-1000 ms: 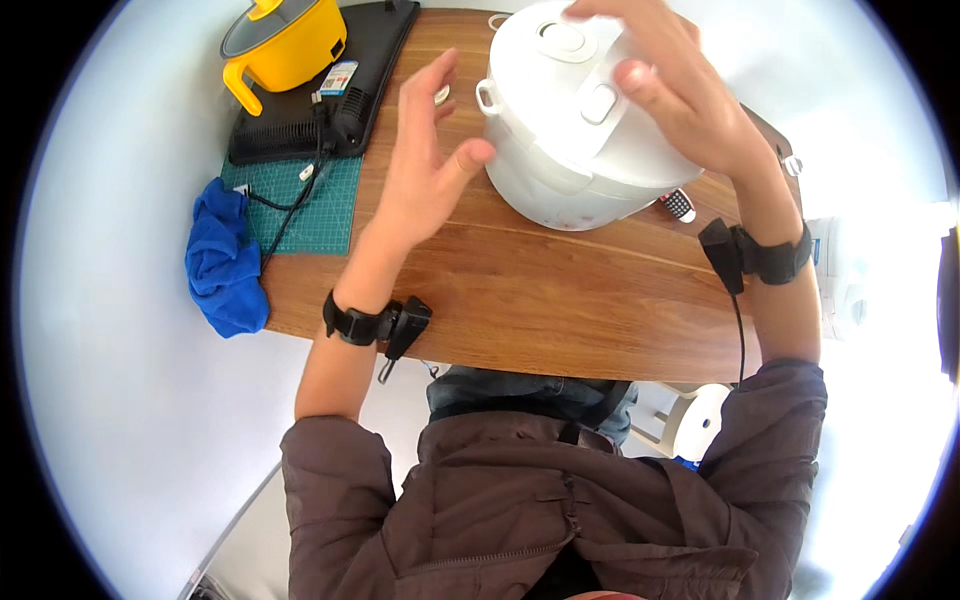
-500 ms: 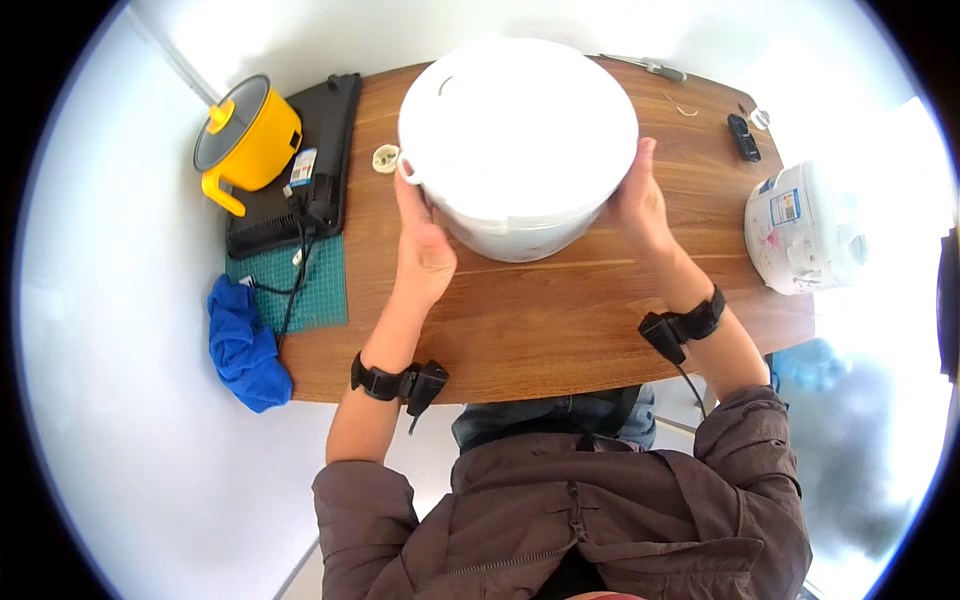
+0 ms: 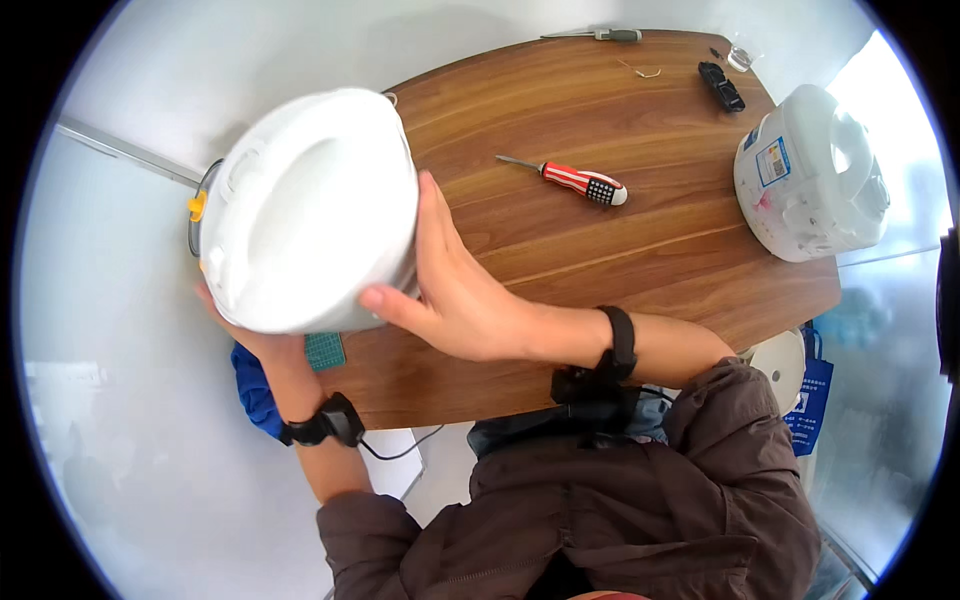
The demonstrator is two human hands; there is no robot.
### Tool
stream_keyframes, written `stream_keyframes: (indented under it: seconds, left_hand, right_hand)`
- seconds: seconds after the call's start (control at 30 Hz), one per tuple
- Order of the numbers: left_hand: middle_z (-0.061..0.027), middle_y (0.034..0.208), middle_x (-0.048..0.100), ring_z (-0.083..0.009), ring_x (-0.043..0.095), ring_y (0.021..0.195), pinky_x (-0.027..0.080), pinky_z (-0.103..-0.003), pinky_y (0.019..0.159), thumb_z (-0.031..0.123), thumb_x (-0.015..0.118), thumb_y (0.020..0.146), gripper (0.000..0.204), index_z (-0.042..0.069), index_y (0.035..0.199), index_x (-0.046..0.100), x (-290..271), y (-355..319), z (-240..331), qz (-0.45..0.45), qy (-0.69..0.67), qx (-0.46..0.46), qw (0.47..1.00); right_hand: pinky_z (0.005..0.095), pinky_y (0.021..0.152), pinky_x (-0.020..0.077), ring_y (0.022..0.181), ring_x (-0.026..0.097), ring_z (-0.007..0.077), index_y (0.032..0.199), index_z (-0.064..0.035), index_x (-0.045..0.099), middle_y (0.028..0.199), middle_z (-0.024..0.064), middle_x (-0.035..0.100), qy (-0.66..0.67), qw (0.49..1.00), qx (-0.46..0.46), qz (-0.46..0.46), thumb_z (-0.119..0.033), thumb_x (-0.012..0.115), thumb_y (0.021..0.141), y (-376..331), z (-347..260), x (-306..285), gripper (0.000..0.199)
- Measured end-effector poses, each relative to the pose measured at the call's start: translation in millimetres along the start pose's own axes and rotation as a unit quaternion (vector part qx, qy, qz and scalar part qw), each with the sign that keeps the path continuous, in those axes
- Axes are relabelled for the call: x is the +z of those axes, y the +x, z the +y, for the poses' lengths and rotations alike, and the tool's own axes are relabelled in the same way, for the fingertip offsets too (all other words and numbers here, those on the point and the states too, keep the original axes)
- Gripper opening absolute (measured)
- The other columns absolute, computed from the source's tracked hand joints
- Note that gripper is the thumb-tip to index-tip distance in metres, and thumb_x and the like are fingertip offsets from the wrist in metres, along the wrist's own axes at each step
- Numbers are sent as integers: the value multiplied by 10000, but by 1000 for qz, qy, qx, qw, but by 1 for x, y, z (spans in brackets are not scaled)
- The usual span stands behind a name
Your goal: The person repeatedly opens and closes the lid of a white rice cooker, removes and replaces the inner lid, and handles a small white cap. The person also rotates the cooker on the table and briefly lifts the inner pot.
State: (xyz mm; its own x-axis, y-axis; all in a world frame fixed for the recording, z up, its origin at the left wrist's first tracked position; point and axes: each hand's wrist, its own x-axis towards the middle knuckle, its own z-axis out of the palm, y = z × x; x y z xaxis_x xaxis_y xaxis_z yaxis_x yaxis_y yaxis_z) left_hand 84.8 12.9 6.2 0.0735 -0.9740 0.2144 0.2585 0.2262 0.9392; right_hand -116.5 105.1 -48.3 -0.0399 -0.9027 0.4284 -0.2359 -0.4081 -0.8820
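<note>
Tilted up off the table at the left is a white rice cooker [image 3: 320, 220], its smooth rounded top with an oval hollow toward me. My left hand [image 3: 255, 335] grips its lower left edge, the fingers mostly hidden beneath. My right hand [image 3: 465, 295] presses against its right side, with the thumb on the near lower edge and the fingers along the wall. On the wooden table [image 3: 640, 250] lies a screwdriver [image 3: 585, 183] with a red and white handle, to the right of the cooker and apart from both hands.
A second white rice cooker [image 3: 810, 180] with a flower print stands at the right edge. At the back lie a grey-handled tool [image 3: 615, 35] and a black plastic part [image 3: 721, 87]. A blue cloth [image 3: 257, 390] and green mat [image 3: 324, 350] show at the left.
Both hands have carried the white rice cooker leftward and tipped it, so it now hides most of the yellow pot and black appliance. The screwdriver has come into view.
</note>
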Motion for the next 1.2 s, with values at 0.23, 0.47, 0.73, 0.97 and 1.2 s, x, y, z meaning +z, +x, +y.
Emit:
stream_keyframes:
  seconds: [0.23, 0.47, 0.73, 0.97, 1.2]
  left_hand:
    - [-79, 1573, 484, -272, 454, 1435, 363, -446, 1203, 577, 338, 1092, 660, 107, 1545, 435, 77, 58, 3, -22, -17, -38, 999]
    - [-237, 1620, 317, -346, 304, 1492, 205, -433, 1248, 613, 269, 1094, 847, -85, 1576, 261, 158, 72, -88, -152, -4, 44, 987]
    - [-314, 1559, 206, -441, 218, 1480, 187, -507, 1237, 566, 321, 1099, 817, -80, 1574, 163, 199, 69, -159, -171, 15, 168, 971]
    - [-300, 1565, 203, -431, 220, 1482, 170, -499, 1243, 581, 351, 1087, 853, -84, 1577, 139, 191, 76, -184, -172, 39, 187, 966]
    - [-286, 1596, 86, -418, 133, 1512, 146, -508, 1248, 615, 376, 1069, 948, -86, 1588, 4, 180, 67, -189, -210, -6, 149, 966]
  right_hand:
    - [440, 1171, 364, 1346, 477, 330, 1469, 65, 372, 1361, 231, 531, 132, 990, 38, 22, -505, 596, 1016, 74, 6, -86, 762]
    - [432, 1259, 190, 1494, 317, 271, 1559, -21, 354, 1615, 119, 378, 174, 953, 107, 222, -632, 268, 1091, 103, 50, -177, 774]
    - [420, 1262, 171, 1542, 251, 271, 1603, -16, 298, 1661, 123, 327, 135, 953, 139, 234, -643, 202, 1086, 112, 82, -202, 818]
    - [428, 1256, 194, 1534, 267, 269, 1594, -12, 308, 1657, 114, 336, 174, 945, 140, 240, -659, 259, 1079, 116, 115, -197, 829]
    - [422, 1223, 270, 1477, 377, 263, 1554, -16, 393, 1591, 110, 443, 186, 944, 147, 229, -659, 315, 1069, 123, 122, -194, 810]
